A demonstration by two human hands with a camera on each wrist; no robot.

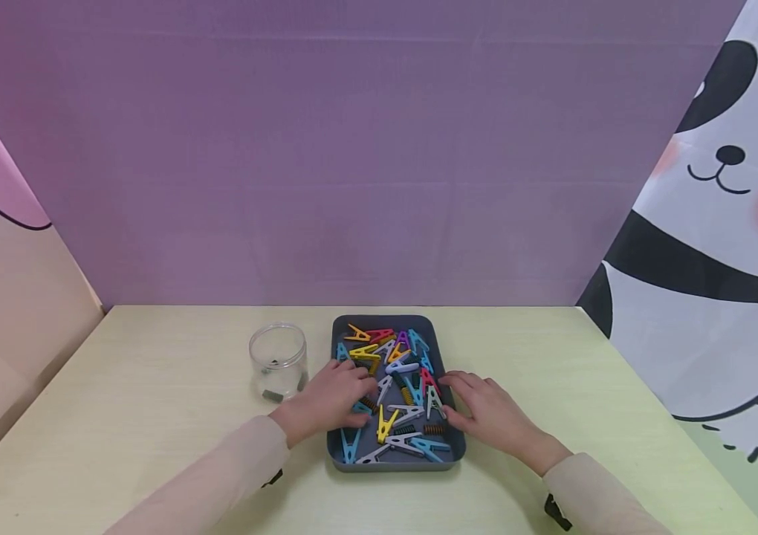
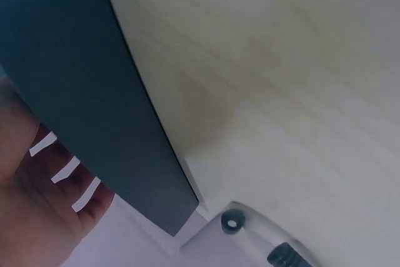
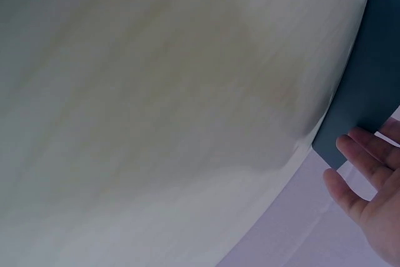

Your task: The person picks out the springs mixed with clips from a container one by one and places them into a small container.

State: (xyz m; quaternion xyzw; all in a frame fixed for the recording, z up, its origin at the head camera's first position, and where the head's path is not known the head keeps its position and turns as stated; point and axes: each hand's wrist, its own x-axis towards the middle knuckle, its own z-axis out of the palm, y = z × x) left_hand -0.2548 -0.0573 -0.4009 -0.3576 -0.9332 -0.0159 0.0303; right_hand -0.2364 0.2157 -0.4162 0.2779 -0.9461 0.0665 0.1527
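Note:
A dark grey tray [image 1: 392, 468] holds several plastic clothespins in yellow, blue, red and white, such as a yellow clothespin [image 1: 382, 429]. Coil springs lie among them, including a brown spring [image 1: 434, 429]. My left hand [image 1: 332, 397] reaches over the tray's left rim, its fingers spread loosely above the clothespins there and hiding some of them. At the opposite rim my right hand [image 1: 496, 416] has its fingertips against the tray's side, fingers extended. The right wrist view shows those fingers [image 3: 369, 154] beside the tray's outer wall [image 3: 369, 73].
A clear round jar [image 1: 278, 325] stands left of the tray, with a few dark coil springs [image 2: 289, 256] in it. The pale wooden table [image 1: 151, 416] ends at a purple backdrop [image 1: 352, 163]. A panda print [image 1: 727, 245] covers the right side.

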